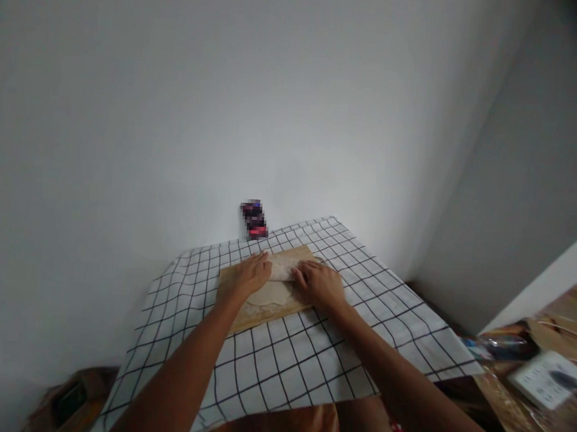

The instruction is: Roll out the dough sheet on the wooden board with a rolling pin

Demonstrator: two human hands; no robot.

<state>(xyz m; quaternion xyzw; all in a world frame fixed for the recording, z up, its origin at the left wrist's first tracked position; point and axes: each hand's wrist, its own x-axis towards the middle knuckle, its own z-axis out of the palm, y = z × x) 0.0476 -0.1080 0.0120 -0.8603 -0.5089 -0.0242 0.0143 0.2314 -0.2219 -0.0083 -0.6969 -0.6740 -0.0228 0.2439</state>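
A flat sheet of pale dough (269,295) lies on a wooden board (249,318) in the middle of the table. Across the dough's far part rests a pale, flour-speckled rolling pin (282,266). My left hand (255,272) is closed over the pin's left end, fingers pointing forward. On its right end lies my right hand (320,282), with the fingers curled over it. Both hands hide the ends of the pin and part of the board.
A white tablecloth with black grid lines (281,364) covers the table. A pixelated dark phone-like object (254,219) leans on the wall behind. At lower right are a white box (548,379) and plastic-wrapped items; a brown box (73,398) stands at lower left.
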